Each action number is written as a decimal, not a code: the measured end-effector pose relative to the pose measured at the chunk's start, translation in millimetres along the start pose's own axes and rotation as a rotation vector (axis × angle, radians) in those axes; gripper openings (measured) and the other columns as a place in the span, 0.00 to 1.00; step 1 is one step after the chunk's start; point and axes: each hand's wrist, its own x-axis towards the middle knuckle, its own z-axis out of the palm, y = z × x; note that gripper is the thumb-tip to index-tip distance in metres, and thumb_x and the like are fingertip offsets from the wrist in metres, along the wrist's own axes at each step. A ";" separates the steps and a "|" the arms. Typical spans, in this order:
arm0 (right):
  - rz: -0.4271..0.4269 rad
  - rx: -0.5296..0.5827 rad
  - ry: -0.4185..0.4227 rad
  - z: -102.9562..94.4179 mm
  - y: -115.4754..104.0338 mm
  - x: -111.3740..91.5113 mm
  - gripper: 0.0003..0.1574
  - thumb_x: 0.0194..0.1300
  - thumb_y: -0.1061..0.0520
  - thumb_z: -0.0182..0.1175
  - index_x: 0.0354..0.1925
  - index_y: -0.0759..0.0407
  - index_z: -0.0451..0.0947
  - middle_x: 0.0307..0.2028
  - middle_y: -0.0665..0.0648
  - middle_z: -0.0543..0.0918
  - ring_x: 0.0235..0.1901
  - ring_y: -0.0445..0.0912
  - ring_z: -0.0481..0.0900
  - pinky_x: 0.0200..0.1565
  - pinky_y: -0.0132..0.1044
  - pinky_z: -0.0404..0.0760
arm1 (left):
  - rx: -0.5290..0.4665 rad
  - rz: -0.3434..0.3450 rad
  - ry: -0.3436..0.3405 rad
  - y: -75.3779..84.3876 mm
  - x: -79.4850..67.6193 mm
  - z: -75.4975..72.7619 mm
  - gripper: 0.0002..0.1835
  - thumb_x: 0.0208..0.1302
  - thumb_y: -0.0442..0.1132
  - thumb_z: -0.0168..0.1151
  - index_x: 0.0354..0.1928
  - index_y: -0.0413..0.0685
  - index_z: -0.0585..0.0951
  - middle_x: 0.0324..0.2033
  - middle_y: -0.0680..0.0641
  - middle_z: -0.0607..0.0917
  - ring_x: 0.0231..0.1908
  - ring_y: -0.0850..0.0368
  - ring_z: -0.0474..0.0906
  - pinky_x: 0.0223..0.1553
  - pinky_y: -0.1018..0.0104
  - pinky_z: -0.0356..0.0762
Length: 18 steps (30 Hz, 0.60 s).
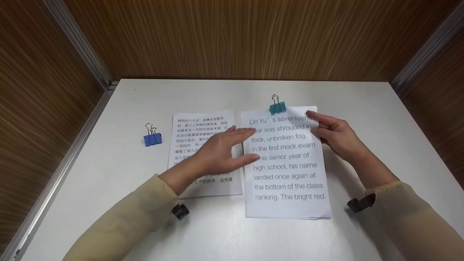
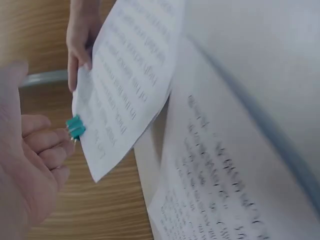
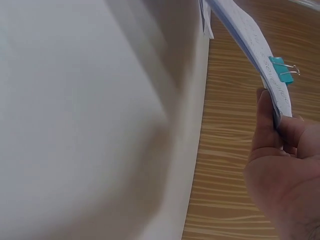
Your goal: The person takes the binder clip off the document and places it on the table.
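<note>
My right hand [image 1: 339, 137] pinches the upper right edge of a stack of paper [image 1: 284, 170] printed in large English text. In the right wrist view its thumb and fingers [image 3: 265, 122] close on the stack from both faces, and the sheets stand off the table. A teal binder clip [image 1: 277, 107] grips the top edge. Held loosely at the stack's left side is my left hand [image 1: 219, 152], its fingers extended and gripping nothing. Beneath it lies a second stack of paper [image 1: 201, 127] with Chinese text, partly hidden by that hand.
A blue binder clip [image 1: 152, 139] with its wire handles up sits on the white table [image 1: 108, 203], left of the Chinese stack. Wood-grain panels [image 1: 232, 40] rise behind and at both sides, with metal strips at the corners. Black bands [image 1: 180, 211] show near both cuffs.
</note>
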 end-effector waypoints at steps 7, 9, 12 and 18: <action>-0.050 0.007 -0.034 6.8 -4.6 -4.5 0.32 0.69 0.58 0.59 0.69 0.43 0.68 0.60 0.61 0.77 0.53 0.54 0.80 0.47 0.36 0.83 | -0.231 -0.093 0.131 -13.7 32.4 -13.1 0.39 0.61 0.67 0.58 0.70 0.57 0.68 0.65 0.58 0.71 0.66 0.67 0.63 0.67 0.71 0.59; -0.066 0.018 -0.052 9.1 -5.2 -6.0 0.33 0.70 0.58 0.59 0.70 0.45 0.67 0.60 0.62 0.77 0.53 0.53 0.80 0.46 0.35 0.83 | -0.296 -0.119 0.145 -17.0 41.0 -14.3 0.39 0.60 0.67 0.59 0.70 0.57 0.69 0.65 0.59 0.71 0.65 0.70 0.63 0.66 0.74 0.59; -0.085 0.021 -0.070 12.5 -5.7 -8.5 0.32 0.70 0.59 0.58 0.70 0.47 0.67 0.59 0.63 0.77 0.52 0.53 0.80 0.45 0.35 0.83 | -0.393 -0.152 0.158 -21.8 53.2 -15.2 0.40 0.59 0.66 0.61 0.69 0.56 0.69 0.65 0.58 0.72 0.65 0.71 0.64 0.65 0.75 0.59; -0.098 -0.029 -0.073 18.4 -6.9 -13.2 0.32 0.70 0.57 0.59 0.69 0.45 0.68 0.57 0.62 0.79 0.48 0.51 0.82 0.42 0.32 0.83 | -0.543 -0.225 0.149 -32.0 74.1 -15.0 0.39 0.60 0.63 0.63 0.70 0.56 0.68 0.64 0.55 0.75 0.62 0.69 0.69 0.64 0.73 0.64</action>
